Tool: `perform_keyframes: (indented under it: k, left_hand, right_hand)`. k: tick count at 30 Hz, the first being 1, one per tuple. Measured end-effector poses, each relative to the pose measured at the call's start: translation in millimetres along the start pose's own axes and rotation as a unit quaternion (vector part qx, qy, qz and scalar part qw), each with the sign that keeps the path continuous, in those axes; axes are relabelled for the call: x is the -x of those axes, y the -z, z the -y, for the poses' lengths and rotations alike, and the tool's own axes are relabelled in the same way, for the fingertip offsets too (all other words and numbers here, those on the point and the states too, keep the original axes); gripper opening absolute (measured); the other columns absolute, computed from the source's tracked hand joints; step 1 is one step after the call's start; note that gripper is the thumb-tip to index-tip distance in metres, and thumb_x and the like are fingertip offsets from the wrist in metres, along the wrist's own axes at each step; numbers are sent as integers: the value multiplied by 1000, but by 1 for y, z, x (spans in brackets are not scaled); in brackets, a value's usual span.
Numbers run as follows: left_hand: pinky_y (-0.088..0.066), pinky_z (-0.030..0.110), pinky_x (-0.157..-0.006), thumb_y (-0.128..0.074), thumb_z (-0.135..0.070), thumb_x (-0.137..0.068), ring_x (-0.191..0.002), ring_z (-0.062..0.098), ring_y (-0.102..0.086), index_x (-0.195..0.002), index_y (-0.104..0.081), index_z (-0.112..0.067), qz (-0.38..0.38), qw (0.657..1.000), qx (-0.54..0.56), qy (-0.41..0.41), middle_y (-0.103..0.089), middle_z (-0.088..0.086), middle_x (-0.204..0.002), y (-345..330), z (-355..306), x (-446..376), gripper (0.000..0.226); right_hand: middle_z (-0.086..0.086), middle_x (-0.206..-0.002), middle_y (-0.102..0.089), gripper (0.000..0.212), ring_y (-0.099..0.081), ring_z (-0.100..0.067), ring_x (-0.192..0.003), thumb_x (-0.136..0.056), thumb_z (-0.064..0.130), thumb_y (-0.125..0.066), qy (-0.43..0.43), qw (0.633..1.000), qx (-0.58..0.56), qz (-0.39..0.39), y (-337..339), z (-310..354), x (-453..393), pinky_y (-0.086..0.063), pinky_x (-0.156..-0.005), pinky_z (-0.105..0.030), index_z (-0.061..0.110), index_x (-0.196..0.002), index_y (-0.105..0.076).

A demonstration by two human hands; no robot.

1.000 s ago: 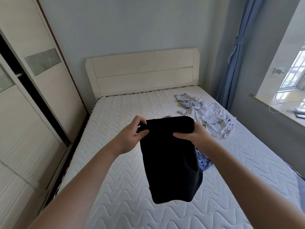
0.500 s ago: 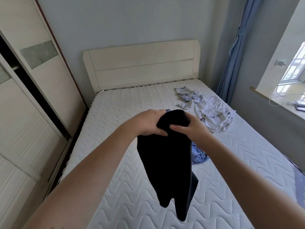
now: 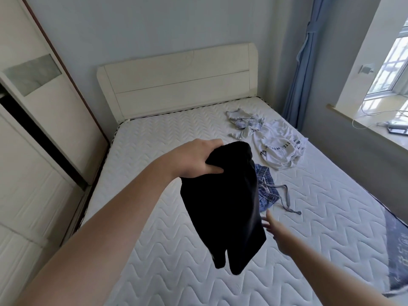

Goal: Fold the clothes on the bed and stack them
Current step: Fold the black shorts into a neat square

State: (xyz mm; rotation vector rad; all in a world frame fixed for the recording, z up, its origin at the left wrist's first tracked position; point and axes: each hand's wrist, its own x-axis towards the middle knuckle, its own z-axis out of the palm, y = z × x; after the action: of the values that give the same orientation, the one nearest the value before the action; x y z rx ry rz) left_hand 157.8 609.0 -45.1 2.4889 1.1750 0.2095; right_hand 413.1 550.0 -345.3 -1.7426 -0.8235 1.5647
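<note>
Fingers of the left hand (image 3: 198, 160) curl around the top of the black shorts (image 3: 223, 208), thumb pressed against the fabric, so the garment hangs above the mattress (image 3: 176, 250) with both leg ends dangling. At 4 o'clock from that grip, the right hand (image 3: 278, 235) reaches low beside the hanging cloth, fingers straight and spread, holding nothing. Blue striped shorts (image 3: 266, 191) lie just behind the black pair. At 1 o'clock, a white printed T-shirt (image 3: 278, 149) and a grey garment (image 3: 242, 122) lie crumpled near the headboard (image 3: 176, 85).
</note>
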Motion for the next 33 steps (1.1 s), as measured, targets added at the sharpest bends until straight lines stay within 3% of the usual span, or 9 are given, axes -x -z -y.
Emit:
perform_keyframes:
  k: [5,12,14,16,18,22,28,31,33]
  left_hand:
    - [-48,28,-68,-76,-32,-81,-76,5,-60,-98,-53,-29,-18,1000,7,2,-63,-10,-84,11,-5,-6,28]
    - [-40,21,-61,-78,-33,-79,-71,-1,-57,-87,-50,-38,-51,998,13,43,-61,-12,-78,7,11,-17,30]
    - [-39,20,-61,-78,-34,-79,-72,-3,-57,-83,-47,-45,-67,996,16,63,-60,-14,-78,5,23,-17,33]
    - [-43,22,-66,-79,-34,-78,-76,-2,-58,-85,-48,-47,-87,991,34,90,-62,-15,-81,3,40,-15,34]
    - [-46,26,-75,-79,-33,-78,-85,4,-61,-95,-53,-43,-104,986,49,120,-65,-14,-88,-4,59,-13,33]
    - [-44,18,-79,-83,-27,-75,-94,-5,-60,-110,-61,-32,-125,973,110,161,-68,-16,-100,-26,90,-10,41]
    - [-48,20,-75,-84,-20,-75,-88,-7,-64,-94,-64,-43,-143,938,224,222,-71,-21,-91,-73,106,-5,36]
    - [-48,23,-76,-82,-16,-77,-88,-5,-65,-99,-65,-36,-167,922,258,234,-71,-17,-94,-94,110,-2,35]
    - [-50,26,-79,-81,-14,-78,-93,3,-66,-106,-64,-30,-175,913,276,245,-71,-10,-99,-104,112,1,36]
  right_hand:
    - [8,-145,-49,71,-36,-13,-139,-92,73,-16,-20,994,-96,50,14,-8,-18,-16,-120,-43,29,-135,-52]
    - [2,-132,-62,54,-55,-18,-124,-93,59,-41,49,965,-210,147,22,15,-33,-31,-115,-45,25,-131,-58]
    - [-8,-123,-68,46,-63,-23,-110,-96,45,-48,65,957,-243,148,31,23,-35,-43,-104,-48,15,-129,-61]
    - [-14,-113,-70,43,-71,-25,-90,-96,29,-55,87,942,-296,132,46,35,-36,-58,-71,-37,4,-131,-56]
    - [-18,-119,-67,42,-70,-27,-98,-94,17,-58,106,934,-322,118,65,45,-37,-58,-68,-31,0,-132,-54]
    - [-17,-117,-69,41,-71,-25,-98,-91,11,-63,157,954,-252,49,107,62,-38,-57,-69,-28,4,-130,-54]
    - [-10,-102,-74,67,-72,-24,-92,-83,14,-76,210,971,-115,-21,157,80,-32,-59,-71,-32,39,-138,-46]
    - [-7,-92,-72,54,-71,-18,-82,-75,19,-82,218,976,3,-18,171,85,-24,-53,-63,-27,36,-123,-63]
    - [-15,-89,-69,39,-66,-20,-81,-74,15,-83,209,976,61,-21,177,83,-19,-51,-70,-37,28,-109,-72]
